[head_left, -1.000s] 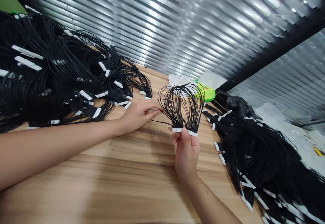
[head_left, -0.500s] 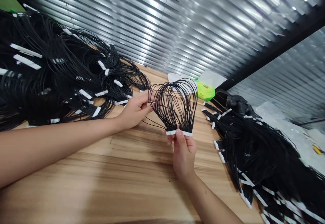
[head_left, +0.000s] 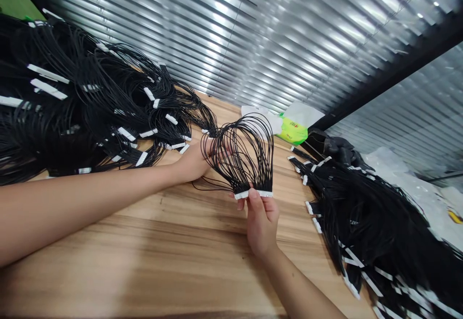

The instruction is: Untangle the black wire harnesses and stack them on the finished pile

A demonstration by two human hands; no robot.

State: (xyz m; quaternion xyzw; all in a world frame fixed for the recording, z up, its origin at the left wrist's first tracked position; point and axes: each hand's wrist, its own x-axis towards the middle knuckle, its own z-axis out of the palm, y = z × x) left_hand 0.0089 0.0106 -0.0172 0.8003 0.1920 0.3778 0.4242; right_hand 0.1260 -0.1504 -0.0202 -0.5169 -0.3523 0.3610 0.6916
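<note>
A wire harness (head_left: 249, 157) of thin black wires bends over in a loop, with white connectors (head_left: 241, 195) side by side at its lower ends. My right hand (head_left: 262, 222) pinches those connectors, thumb on the near face, and holds the harness above the table. On the left, my left hand (head_left: 195, 162) reaches behind and into the looped wires. Its fingers look stretched out and partly show through the strands, touching them. A few stray wires hang low between my hands.
Black harnesses with white connectors form a large pile (head_left: 90, 102) at left and another pile (head_left: 379, 222) at right. A green and white packet (head_left: 293, 130) lies at the back of the wooden table (head_left: 173, 261). Behind it rises a corrugated metal wall (head_left: 231, 34).
My left hand has moved slightly right and down, deeper behind the wires. The wire loop has shifted a little left and spread. My right hand keeps its hold on the connectors.
</note>
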